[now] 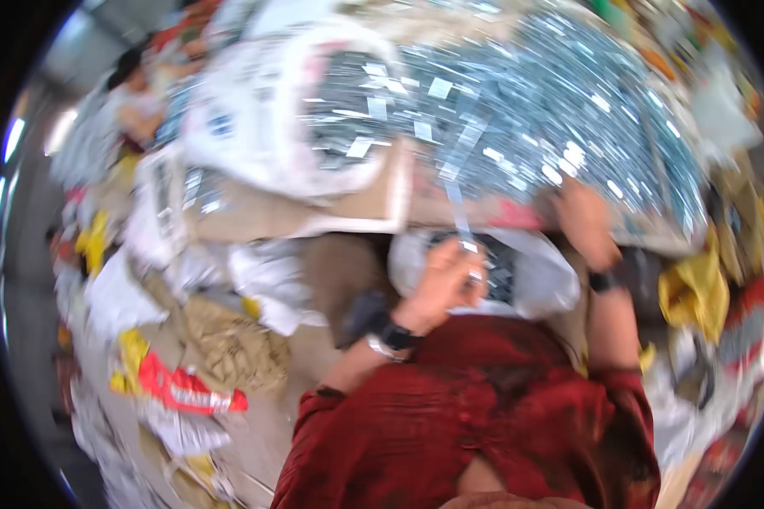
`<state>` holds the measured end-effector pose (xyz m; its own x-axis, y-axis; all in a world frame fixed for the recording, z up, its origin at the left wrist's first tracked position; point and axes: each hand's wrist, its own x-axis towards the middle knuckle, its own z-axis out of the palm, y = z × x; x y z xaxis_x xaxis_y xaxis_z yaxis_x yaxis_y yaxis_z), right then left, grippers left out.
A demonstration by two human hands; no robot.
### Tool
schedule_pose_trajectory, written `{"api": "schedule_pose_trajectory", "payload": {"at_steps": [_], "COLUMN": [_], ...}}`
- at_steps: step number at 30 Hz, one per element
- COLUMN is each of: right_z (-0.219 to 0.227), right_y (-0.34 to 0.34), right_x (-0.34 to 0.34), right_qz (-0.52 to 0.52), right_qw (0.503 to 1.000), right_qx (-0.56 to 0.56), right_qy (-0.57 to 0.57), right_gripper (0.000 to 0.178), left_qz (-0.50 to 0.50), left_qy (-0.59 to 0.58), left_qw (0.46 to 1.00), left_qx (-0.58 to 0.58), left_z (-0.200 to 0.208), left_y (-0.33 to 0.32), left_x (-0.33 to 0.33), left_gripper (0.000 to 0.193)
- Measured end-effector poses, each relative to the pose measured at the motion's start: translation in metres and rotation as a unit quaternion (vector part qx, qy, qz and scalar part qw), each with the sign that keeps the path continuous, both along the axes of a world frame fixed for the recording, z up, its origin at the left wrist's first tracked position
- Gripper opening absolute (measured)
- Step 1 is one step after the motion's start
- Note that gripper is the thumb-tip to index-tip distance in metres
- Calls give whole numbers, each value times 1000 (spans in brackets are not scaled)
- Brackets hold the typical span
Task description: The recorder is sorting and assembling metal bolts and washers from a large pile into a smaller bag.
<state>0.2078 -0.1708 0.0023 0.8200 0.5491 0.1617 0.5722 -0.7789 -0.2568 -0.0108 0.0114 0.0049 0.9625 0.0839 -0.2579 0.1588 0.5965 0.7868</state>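
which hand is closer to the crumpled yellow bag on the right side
The right hand. It is just left of the yellow bag and a little higher in the view, at the near edge of the shiny pile; the left hand is much farther left.

Crumpled brown sheeting (229,341) near a red packet (182,388) at left, yellow bag (696,293) at right.

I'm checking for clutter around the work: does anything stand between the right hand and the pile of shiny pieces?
Nothing visible does. The right hand is at the near edge of the pile of shiny pieces; blur hides whether the fingertips touch it.
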Motion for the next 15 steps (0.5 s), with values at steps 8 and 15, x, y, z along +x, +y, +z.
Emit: {"api": "schedule_pose_trajectory", "payload": {"at_steps": [8, 15], "right_z": [6, 39], "right_y": [-7, -16], "right_x": [-15, -51], "right_qz": [76, 144], "right_qw": [995, 802], "right_qx": [-46, 422], "right_qy": [-52, 397], "right_gripper": [25, 17], "left_qz": [-48, -33], "left_qy": [-83, -82], "left_qw": [941, 707], "left_qx": [323, 702], "left_z": [-12, -7], "left_y": [7, -4], "left_x": [-3, -10], "left_gripper": [14, 17]}}
